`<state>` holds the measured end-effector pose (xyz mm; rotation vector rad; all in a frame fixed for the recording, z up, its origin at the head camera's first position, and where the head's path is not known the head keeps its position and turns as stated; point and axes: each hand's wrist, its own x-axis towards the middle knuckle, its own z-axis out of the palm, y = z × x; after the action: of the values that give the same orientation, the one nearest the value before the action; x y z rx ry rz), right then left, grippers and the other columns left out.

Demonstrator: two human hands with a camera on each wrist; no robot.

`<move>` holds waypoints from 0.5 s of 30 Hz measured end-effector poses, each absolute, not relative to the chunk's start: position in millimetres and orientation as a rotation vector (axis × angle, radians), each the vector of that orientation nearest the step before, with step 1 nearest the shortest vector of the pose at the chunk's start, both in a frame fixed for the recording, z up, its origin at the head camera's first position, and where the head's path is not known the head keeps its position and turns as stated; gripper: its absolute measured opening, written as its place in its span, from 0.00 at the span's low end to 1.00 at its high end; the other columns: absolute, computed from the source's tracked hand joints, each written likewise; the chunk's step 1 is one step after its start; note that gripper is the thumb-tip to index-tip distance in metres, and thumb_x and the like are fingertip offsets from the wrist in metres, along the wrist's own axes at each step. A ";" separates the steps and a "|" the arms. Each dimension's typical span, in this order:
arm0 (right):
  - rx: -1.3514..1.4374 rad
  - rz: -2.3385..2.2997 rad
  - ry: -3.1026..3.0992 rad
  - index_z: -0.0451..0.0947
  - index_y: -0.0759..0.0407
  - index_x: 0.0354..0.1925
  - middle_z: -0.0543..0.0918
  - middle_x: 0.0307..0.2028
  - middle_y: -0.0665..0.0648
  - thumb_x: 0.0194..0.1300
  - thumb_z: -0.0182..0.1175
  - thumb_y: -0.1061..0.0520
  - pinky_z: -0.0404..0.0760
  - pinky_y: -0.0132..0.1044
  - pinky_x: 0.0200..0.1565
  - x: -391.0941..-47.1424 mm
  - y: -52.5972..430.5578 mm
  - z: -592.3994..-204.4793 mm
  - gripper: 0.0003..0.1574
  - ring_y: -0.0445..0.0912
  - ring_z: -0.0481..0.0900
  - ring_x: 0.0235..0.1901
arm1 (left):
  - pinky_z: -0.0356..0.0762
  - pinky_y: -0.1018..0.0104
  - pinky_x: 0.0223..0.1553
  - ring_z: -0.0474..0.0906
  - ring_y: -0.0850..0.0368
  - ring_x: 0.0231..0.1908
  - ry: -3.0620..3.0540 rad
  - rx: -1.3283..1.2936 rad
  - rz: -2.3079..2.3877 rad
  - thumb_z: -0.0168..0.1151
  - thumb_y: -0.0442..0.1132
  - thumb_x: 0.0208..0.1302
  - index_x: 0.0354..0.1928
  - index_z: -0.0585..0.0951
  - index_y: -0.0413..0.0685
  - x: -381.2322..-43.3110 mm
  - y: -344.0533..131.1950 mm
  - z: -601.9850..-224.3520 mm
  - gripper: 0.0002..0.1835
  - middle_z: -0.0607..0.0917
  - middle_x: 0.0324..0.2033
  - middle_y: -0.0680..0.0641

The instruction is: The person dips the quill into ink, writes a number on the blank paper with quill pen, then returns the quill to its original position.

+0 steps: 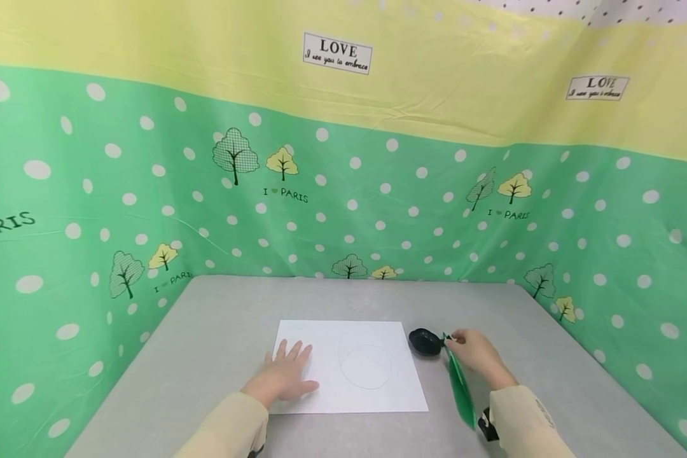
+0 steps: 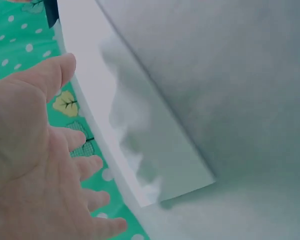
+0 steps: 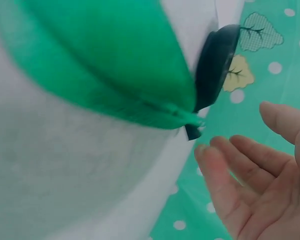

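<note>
A white sheet of paper with faint overlapping round outlines lies on the grey table. My left hand is spread over its left part, fingers apart; in the left wrist view the hand casts shadows on the paper, and I cannot tell whether it presses. To the right of the sheet, my right hand is at the tip of a green leaf-shaped piece. In the right wrist view its thumb and fingers are apart, with a small gap to the tip of the green leaf.
A small black oval dish with a short handle sits between the paper and the leaf's tip. The grey table is enclosed by a green and yellow patterned curtain at the back and sides.
</note>
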<state>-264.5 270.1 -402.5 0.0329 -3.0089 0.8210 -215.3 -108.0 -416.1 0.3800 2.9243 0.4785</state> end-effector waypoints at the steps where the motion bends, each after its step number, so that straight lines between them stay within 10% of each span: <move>1: 0.060 0.792 -3.003 0.70 0.76 0.52 0.77 0.44 0.71 0.66 0.54 0.53 0.79 0.48 0.37 -266.1 267.9 -401.1 0.27 0.58 0.77 0.40 | 0.40 0.32 0.59 0.42 0.30 0.65 2.931 0.379 0.480 0.59 0.54 0.59 0.65 0.62 0.39 -216.9 -108.5 -414.3 0.39 0.58 0.65 0.34; 15: 0.281 0.679 -2.916 0.62 0.75 0.60 0.65 0.58 0.75 0.67 0.55 0.50 0.61 0.58 0.58 -284.4 218.9 -390.6 0.35 0.67 0.60 0.59 | 0.35 0.33 0.60 0.39 0.30 0.65 3.062 0.306 0.446 0.53 0.57 0.64 0.68 0.58 0.38 -244.1 -110.2 -398.9 0.39 0.52 0.67 0.33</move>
<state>-284.4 218.9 -390.6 0.2811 -2.9160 0.6793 -244.1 -110.2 -398.9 0.3060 3.0624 0.4456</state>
